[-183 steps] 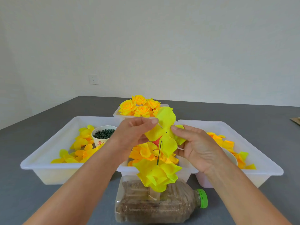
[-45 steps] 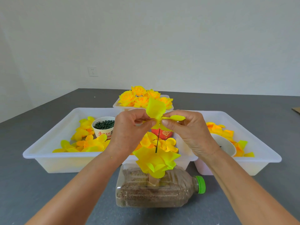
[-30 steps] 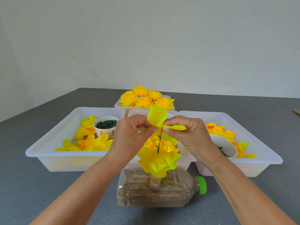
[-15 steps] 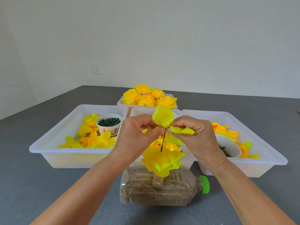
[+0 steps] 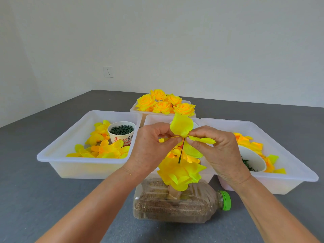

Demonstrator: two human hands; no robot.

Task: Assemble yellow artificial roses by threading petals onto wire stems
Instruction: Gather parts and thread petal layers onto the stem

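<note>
A yellow petal piece (image 5: 181,126) sits at the top of a thin dark wire stem (image 5: 181,153). My left hand (image 5: 150,148) pinches it from the left and my right hand (image 5: 217,151) pinches it from the right, fingertips meeting at the stem. Lower on the stem hangs a stack of threaded yellow petals (image 5: 180,172). The stem stands in a clear plastic bottle (image 5: 175,206) lying on its side, filled with brown grains, green cap to the right.
A white tray (image 5: 57,155) at left holds loose yellow petals and a paper cup of dark green pieces (image 5: 121,131). A right tray (image 5: 298,174) holds petals and a white bowl (image 5: 252,158). Finished yellow roses (image 5: 164,103) fill a tray behind.
Both hands have kept pinching the petal piece at the top of the stem and working it there. The view has shifted slightly; nothing was let go.
</note>
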